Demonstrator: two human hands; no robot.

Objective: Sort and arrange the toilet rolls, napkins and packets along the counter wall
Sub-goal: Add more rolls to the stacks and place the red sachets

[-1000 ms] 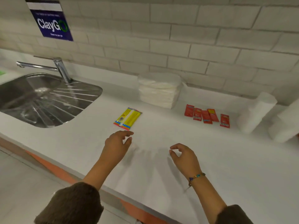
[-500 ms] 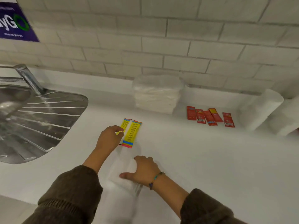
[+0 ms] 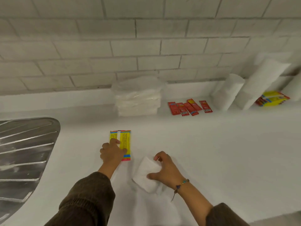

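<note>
On the white worktop [image 3: 211, 152], the ribbed steel draining board [image 3: 24, 152] of a sink fills the left side, and a pale brick wall [image 3: 146, 46] runs along the back. Against that wall stands a stack of plastic-wrapped white napkins [image 3: 136, 97]. To its right lies a loose row of small red sachets [image 3: 189, 107], some overlapping. Further right, white toilet rolls [image 3: 227, 93] stand close together, with a small pile of yellow packets [image 3: 272, 98] beside them. Nothing lies between the hands and these goods. Nearer the front edge, the left hand [image 3: 112, 154] rests on a flat yellow packet with red and blue ends [image 3: 126, 142], its fingers bent and its thumb across the packet's face, gripping it. The yellow packet lies flat, its long axis pointing almost straight at the wall. Just beside it to the right, the right hand [image 3: 164, 170] grips a folded white napkin bundle [image 3: 146, 173] between its spread thumb and curled fingers. The napkin bundle lies slightly askew, its far end turned a little rightward. A beaded bracelet [image 3: 182, 183] circles the right wrist, and both arms wear dark brown sleeves [image 3: 86, 198].
</note>
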